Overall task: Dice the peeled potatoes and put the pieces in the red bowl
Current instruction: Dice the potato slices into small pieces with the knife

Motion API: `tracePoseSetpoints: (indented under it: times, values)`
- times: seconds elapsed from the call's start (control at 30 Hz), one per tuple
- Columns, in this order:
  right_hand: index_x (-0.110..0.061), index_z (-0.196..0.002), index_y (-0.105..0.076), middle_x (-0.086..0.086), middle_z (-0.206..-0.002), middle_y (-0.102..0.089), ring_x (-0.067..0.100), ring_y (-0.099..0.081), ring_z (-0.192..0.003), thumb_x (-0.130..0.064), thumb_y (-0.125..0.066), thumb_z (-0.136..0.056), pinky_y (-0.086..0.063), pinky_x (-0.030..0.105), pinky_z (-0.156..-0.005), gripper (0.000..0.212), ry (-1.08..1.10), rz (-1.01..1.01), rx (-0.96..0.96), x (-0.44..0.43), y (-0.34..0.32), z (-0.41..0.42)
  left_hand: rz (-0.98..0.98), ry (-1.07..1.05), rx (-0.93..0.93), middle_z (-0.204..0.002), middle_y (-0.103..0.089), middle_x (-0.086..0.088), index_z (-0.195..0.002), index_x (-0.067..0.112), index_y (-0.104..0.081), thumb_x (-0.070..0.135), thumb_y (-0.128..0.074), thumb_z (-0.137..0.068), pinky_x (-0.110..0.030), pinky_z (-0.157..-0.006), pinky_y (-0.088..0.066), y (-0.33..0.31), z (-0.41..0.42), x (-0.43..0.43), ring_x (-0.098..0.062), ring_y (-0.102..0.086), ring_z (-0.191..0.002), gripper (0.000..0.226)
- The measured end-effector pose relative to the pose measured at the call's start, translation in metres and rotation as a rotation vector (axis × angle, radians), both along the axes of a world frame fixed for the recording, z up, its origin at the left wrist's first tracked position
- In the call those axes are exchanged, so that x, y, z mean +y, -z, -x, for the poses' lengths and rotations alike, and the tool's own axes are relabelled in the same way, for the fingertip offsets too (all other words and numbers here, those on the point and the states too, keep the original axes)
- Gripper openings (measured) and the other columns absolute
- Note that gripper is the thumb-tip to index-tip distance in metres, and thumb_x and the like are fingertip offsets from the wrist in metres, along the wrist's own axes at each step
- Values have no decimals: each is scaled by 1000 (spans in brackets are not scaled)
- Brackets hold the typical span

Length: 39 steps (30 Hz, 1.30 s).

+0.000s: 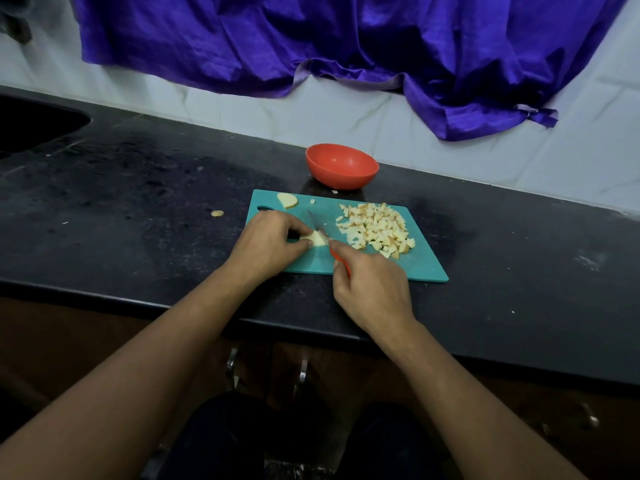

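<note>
A teal cutting board point(420, 263) lies on the black counter. My left hand point(268, 242) pinches a pale potato piece point(317, 239) against the board. My right hand point(372, 289) grips a red-handled knife point(323, 233), whose blade rests against that piece. A heap of diced potato point(375, 228) covers the board's right half. One potato slice point(287, 200) lies at the board's far left corner. The red bowl point(341, 165) stands just behind the board, and nothing shows inside it.
A small potato scrap point(217, 213) lies on the counter point(138, 188) left of the board. A dark sink point(31, 128) is sunk in the far left. Purple cloth point(346, 43) hangs over the white tiled wall behind. Cabinet handles point(301, 375) show below the counter edge.
</note>
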State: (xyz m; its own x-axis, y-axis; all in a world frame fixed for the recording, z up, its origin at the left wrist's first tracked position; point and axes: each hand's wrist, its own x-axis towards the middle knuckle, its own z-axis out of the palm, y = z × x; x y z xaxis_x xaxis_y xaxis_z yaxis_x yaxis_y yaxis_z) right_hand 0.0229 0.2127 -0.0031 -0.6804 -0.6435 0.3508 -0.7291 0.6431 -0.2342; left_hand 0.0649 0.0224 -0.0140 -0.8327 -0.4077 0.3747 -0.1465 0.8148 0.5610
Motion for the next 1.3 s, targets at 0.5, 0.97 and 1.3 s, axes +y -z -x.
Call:
tracePoseSetpoints:
  times: [0.5,0.97,1.3]
  values:
    - [-42,-143,-55,-15,-83,-59,4,-47,-62,-35,-50,-102,-32,24,-53,42,16,-78,-102,15,-18,5,41,-90,7,-114,-76,8,-114,24,-79,27,-74,-89,-38,-100,-52,-1,-5,5,-14,-65,-110,26]
    - [-37,-149,-48,-3,-90,-68,15,-57,-79,-34,-46,-103,-44,33,-64,46,41,-16,-32,-15,-6,-9,50,-110,20,-111,-77,7,-112,24,-80,29,-75,-88,-40,-98,-53,2,-4,4,-17,-65,-110,25]
    - [-35,-152,-44,-1,-93,-66,18,-59,-85,-32,-42,-105,-49,37,-72,48,11,-177,30,-10,-13,-13,78,-119,20,-112,-76,7,-112,23,-80,30,-75,-89,-39,-98,-53,-1,-5,6,-15,-65,-109,24]
